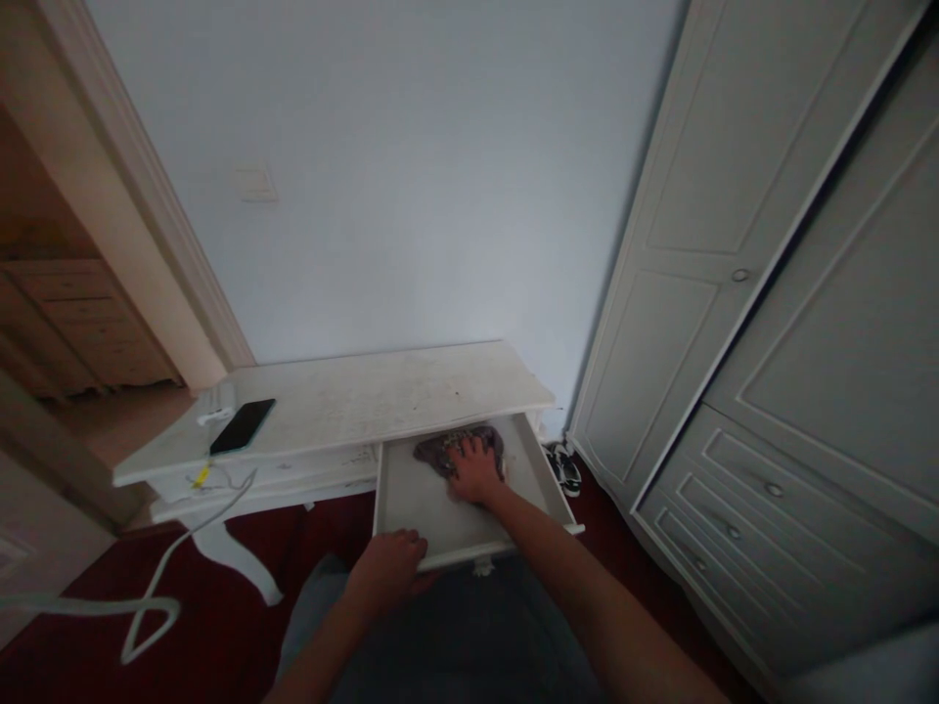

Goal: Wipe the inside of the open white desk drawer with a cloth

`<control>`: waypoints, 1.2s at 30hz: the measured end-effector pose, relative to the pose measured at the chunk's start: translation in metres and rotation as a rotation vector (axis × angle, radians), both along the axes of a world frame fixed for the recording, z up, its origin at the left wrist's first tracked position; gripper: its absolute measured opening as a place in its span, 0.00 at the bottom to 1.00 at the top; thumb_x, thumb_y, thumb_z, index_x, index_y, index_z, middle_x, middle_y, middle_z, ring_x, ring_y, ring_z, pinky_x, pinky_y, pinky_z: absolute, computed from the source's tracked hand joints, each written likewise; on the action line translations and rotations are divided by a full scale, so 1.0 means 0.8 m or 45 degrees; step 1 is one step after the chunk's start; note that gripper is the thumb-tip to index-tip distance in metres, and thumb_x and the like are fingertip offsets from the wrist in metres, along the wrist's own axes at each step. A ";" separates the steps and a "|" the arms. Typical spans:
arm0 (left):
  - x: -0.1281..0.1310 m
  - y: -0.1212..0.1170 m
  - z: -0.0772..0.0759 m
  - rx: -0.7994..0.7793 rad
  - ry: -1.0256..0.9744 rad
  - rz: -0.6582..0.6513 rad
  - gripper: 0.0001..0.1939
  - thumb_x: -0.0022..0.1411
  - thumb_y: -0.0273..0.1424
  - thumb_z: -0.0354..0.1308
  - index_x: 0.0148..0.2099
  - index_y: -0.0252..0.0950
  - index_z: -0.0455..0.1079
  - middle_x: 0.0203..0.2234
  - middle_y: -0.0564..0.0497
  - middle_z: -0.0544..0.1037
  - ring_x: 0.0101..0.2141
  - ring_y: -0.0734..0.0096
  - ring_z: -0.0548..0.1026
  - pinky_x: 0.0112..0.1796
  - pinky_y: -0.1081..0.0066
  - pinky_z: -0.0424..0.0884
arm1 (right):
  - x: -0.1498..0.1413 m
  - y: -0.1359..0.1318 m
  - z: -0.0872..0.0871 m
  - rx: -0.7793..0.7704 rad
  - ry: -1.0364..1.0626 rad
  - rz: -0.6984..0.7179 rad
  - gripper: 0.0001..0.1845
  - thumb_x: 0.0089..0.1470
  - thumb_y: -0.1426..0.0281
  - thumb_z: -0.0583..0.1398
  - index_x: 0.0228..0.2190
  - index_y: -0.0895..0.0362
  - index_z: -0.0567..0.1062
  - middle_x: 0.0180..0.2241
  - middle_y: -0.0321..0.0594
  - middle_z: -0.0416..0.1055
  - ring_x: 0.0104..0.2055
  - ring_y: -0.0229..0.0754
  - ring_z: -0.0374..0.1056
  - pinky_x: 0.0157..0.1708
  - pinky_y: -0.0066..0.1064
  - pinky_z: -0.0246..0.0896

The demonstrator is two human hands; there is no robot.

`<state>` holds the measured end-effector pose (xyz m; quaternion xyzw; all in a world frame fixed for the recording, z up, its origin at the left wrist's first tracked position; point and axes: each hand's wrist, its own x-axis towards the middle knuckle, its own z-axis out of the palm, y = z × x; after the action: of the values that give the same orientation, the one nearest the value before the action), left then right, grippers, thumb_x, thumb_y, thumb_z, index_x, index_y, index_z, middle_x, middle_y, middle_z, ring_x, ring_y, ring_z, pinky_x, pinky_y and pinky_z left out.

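A pulled-out white drawer (418, 508) extends from a low white table (381, 386). Curled over the drawer's front left corner is my left hand (388, 567), gripping its edge. My right hand (473, 469) reaches inside and lies on a dark, patterned piece of bunched cloth (432, 450) near the back of the drawer. Its fingers are spread across the top of the cloth. Part of the cloth is hidden under the palm, and its exact kind cannot be made out.
A dark phone (244, 426) and a small white object (216, 401) lie on the table's left end. A pale cable (191, 533) loops down at the left. White wardrobes (675, 244) stand at the right, with black-and-white shoes (564, 469) on the red floor between.
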<state>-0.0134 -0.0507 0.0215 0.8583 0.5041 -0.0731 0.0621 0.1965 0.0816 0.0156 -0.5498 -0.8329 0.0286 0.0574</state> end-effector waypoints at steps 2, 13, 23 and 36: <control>0.000 0.000 0.002 -0.004 0.002 0.011 0.19 0.70 0.46 0.55 0.48 0.37 0.77 0.45 0.41 0.83 0.48 0.49 0.81 0.47 0.54 0.77 | -0.008 -0.002 -0.001 -0.033 -0.022 0.237 0.35 0.59 0.57 0.62 0.66 0.46 0.66 0.67 0.51 0.60 0.68 0.64 0.50 0.59 0.59 0.56; 0.002 -0.001 0.003 -0.006 -0.017 0.012 0.19 0.70 0.45 0.56 0.49 0.36 0.77 0.46 0.41 0.83 0.49 0.48 0.81 0.49 0.52 0.77 | 0.016 0.015 0.006 0.055 -0.038 -0.063 0.33 0.63 0.58 0.57 0.66 0.54 0.66 0.67 0.58 0.59 0.68 0.68 0.50 0.56 0.58 0.60; 0.001 0.000 0.000 0.004 -0.031 0.015 0.19 0.70 0.45 0.55 0.48 0.37 0.76 0.45 0.41 0.83 0.48 0.48 0.81 0.48 0.52 0.77 | -0.027 0.009 0.004 0.026 -0.041 0.068 0.34 0.58 0.56 0.60 0.63 0.53 0.70 0.66 0.57 0.61 0.69 0.68 0.50 0.53 0.54 0.67; 0.003 0.001 -0.003 0.006 -0.037 0.016 0.20 0.69 0.46 0.55 0.49 0.36 0.77 0.45 0.40 0.83 0.48 0.47 0.81 0.48 0.52 0.77 | -0.085 0.029 0.005 0.034 -0.009 0.000 0.32 0.59 0.57 0.62 0.62 0.53 0.70 0.63 0.59 0.64 0.65 0.65 0.57 0.49 0.51 0.70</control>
<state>-0.0113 -0.0499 0.0191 0.8562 0.5088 -0.0589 0.0678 0.1289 0.1051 0.0197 -0.5489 -0.8334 0.0157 0.0619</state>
